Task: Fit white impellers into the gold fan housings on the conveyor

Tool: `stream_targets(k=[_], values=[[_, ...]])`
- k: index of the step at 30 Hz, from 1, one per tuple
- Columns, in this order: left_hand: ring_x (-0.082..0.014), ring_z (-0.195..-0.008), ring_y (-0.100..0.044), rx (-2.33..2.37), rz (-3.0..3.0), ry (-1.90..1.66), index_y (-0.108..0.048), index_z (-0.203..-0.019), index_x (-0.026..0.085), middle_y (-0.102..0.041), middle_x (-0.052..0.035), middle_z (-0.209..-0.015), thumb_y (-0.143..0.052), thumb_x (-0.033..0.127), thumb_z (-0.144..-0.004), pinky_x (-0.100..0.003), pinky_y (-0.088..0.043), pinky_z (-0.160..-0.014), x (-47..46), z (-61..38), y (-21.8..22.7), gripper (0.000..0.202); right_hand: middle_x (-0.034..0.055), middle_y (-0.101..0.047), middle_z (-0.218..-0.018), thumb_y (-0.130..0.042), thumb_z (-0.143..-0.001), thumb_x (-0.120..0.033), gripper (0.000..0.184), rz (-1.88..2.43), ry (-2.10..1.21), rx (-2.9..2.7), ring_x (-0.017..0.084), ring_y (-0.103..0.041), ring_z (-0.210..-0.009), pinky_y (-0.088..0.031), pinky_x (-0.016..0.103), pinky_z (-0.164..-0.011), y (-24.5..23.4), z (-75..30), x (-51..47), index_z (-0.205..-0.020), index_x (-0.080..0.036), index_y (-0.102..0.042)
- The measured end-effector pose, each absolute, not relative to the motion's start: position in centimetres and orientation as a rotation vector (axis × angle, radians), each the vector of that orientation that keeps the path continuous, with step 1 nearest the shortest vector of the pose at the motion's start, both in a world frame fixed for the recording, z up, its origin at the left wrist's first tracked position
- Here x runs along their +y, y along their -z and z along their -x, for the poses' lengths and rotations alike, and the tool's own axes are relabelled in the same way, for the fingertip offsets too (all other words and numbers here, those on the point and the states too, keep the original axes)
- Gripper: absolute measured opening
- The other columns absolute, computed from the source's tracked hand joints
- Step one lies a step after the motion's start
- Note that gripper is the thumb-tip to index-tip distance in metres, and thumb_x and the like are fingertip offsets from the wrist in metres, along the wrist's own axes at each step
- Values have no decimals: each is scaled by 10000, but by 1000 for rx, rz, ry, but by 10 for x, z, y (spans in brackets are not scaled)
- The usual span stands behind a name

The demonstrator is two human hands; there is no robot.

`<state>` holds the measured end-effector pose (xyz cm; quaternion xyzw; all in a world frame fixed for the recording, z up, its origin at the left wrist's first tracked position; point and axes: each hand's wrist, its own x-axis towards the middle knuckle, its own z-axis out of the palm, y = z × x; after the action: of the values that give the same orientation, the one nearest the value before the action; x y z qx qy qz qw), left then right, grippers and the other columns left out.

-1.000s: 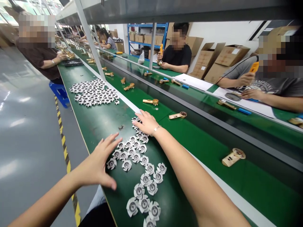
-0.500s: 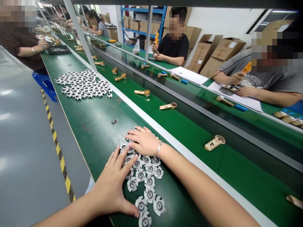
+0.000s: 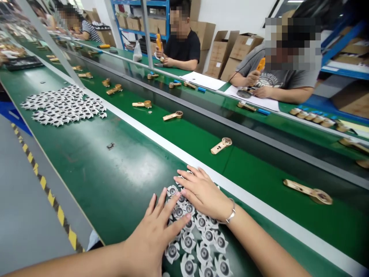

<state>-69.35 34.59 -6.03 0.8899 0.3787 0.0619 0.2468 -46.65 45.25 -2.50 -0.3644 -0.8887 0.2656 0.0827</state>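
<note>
Left hand [image 3: 151, 234] has fingers [image 3: 171, 206] spread over some pale gray fan wheels [image 3: 188, 266] on the tabletop [image 3: 86, 169], right hand [image 3: 205, 195] just beside it, kinda splayed too.

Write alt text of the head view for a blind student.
A person's bare left hand and right hand spread over pale grey, pinwheel-shaped parts on a dark green tabletop. Beyond a flat white strip lie gold-coloured, paddle-shaped parts.

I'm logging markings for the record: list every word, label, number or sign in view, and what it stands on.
No text reads clearly.
Grey shirt: lettering across the chest, too blurred to read.
Cartons: white labels, too small to read.
Finned parts: no markings discernible.
</note>
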Motion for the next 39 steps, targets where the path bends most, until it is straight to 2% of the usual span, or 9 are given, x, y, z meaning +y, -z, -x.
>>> stream_targets(k=[5,12,15,18,22,29,32,35,39], values=[[-644,-1424,15,985,-2459,-120,55,-1570,461,115,-127,-1666,-799,762,-462,-924,-108,-986,342,691,60,1431,12,-496,-1528,-334,-1043,-433,477,1242,-823,-2407,264,-321,-1482,-173,535,-1245,24,413,427,-1460,-301,-522],[-452,-1521,-111,1194,-2514,-289,-113,-1550,538,-118,40,-1676,-722,806,-544,-706,-213,-1202,429,668,23,1206,152,-667,-1255,-423,-987,-396,382,1684,-629,-1910,307,-622,-1182,-480,533,-1049,46,328,393,-1172,-199,-692],[-419,-1540,14,1643,-2412,-495,-203,-1600,202,-85,-148,-1683,-535,677,-865,-648,-82,-1235,538,667,-8,936,142,-676,-1212,-463,-947,-361,346,1718,-640,-1875,305,-643,-1141,-507,524,-1020,57,321,381,-1120,-204,-718],[-407,-1479,-253,1925,-2229,-573,-379,-1505,196,-277,-161,-1616,-597,451,-940,-689,-211,-1172,633,674,-24,657,137,-677,-1165,-457,-934,-338,343,1736,-644,-1842,279,-659,-1093,-537,470,-981,58,330,373,-1084,-201,-734],[-274,-1174,-595,1926,-2111,-559,-568,-1305,158,-571,-123,-1349,-615,325,-957,-514,-510,-991,688,684,-23,389,124,-687,-1088,-483,-928,-336,306,1783,-643,-1775,254,-662,-1038,-537,416,-953,51,344,371,-1003,-201,-748],[-253,-1045,-638,1680,-2023,-589,-595,-1242,143,-621,-94,-1222,-616,366,-952,-440,-565,-882,660,694,-14,366,103,-698,-1035,-490,-930,-329,292,1844,-692,-1655,224,-667,-922,-539,373,-864,46,351,376,-988,-196,-743],[-161,-755,-644,1437,-1930,-529,-548,-1218,139,-652,-43,-948,-581,328,-967,-325,-563,-688,614,676,-14,316,92,-708,-981,-519,-917,-359,296,1873,-705,-1605,215,-660,-806,-541,363,-758,49,351,381,-1025,-198,-743],[-107,-527,-522,1164,-1813,-449,-477,-1179,171,-524,54,-664,-525,285,-967,-234,-452,-518,562,650,-17,246,84,-721,-977,-546,-895,-374,263,1868,-718,-1588,230,-665,-869,-528,367,-797,50,352,386,-911,-216,-755],[-92,-510,-442,889,-1689,-340,-480,-1143,214,-453,66,-660,-518,379,-959,-214,-386,-480,512,628,-23,250,52,-700,-797,-524,-879,-396,255,1913,-677,-1519,212,-637,-712,-501,340,-666,39,356,387,-821,-214,-693]])
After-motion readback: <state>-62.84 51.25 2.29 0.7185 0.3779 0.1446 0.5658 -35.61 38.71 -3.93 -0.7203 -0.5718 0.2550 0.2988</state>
